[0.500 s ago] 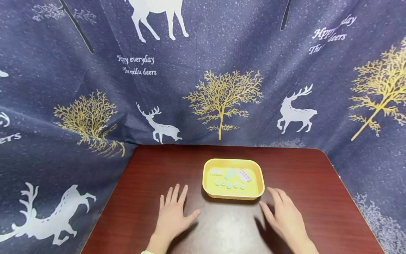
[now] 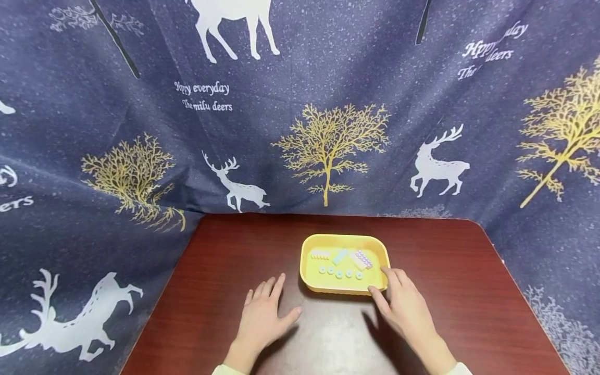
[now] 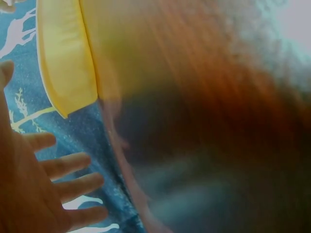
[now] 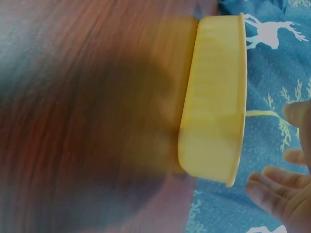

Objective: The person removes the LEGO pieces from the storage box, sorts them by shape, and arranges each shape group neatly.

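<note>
A yellow tray [image 2: 335, 290] is set upright on the red-brown worktop [image 2: 234, 250], a little beyond the hands and between them. At its far left, a pale block with small pegs [image 2: 320, 254] is laid; beside it, a blue-green strip [image 2: 340, 256] is slanted, and to the right a pale piece with purple studs [image 2: 362, 259] is placed. Along the near side, five small pale-green rings [image 2: 339, 274] are spread in a loose row. The left hand [image 2: 263, 320] is kept clear of the tray, near its left side, with nothing grasped, fingers extended and thumb spread. The right hand [image 2: 409, 306] is likewise unclenched and empty; its fingertips are seen across the tray's near right corner in the head view, while a gap to the rim is shown in the right wrist view. The worktop is backed by a blue cloth [image 2: 300, 57] printed with deer and trees
</note>
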The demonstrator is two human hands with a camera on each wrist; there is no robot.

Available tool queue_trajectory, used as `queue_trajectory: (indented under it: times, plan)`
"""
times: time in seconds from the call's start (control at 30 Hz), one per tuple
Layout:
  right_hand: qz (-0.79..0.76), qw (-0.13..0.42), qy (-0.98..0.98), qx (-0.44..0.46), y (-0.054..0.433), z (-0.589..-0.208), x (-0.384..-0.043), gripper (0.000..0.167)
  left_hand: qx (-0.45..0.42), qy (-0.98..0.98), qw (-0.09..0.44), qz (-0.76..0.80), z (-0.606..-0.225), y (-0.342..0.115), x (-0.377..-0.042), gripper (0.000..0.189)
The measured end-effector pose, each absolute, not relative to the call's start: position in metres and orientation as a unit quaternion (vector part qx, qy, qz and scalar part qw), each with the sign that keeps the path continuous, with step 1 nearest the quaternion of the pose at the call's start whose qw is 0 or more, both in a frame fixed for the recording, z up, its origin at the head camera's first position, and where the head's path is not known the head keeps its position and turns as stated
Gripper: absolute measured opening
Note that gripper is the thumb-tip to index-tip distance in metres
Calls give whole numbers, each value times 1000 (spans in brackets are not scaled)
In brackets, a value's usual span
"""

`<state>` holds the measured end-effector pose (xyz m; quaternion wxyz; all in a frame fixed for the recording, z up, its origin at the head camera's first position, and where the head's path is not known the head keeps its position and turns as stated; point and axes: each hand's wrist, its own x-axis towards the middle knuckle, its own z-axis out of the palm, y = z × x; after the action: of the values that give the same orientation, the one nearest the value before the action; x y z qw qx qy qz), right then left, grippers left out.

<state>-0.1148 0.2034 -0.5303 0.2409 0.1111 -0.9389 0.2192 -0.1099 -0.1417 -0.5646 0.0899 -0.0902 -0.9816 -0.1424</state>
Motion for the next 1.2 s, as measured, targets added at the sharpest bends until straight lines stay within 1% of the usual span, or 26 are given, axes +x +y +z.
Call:
queue_trajectory:
  times: [0.13, 0.33, 0.63, 0.83, 1.07, 1.2]
  plan:
    - [220, 233, -941, 111, 199, -529, -120, 62, -92, -981, 91, -144, -563, -139, -112, 92]
    - [219, 228, -941, 121, 192, -531, -128, 62, -83, -983, 84, -143, -562, -135, -115, 92]
    - [200, 223, -946, 126, 182, -537, -138, 70, -80, -982, 89, -143, -561, -131, -117, 89]
    - [201, 226, -943, 137, 174, -538, -147, 71, -76, -981, 96, -152, -559, -129, -120, 86]
    - [202, 196, -951, 127, 162, -539, -159, 71, -59, -977, 88, -183, -557, -126, -126, 86]
    - [205, 195, -951, 128, 157, -540, -165, 69, -47, -974, 80, -207, -555, -124, -131, 84]
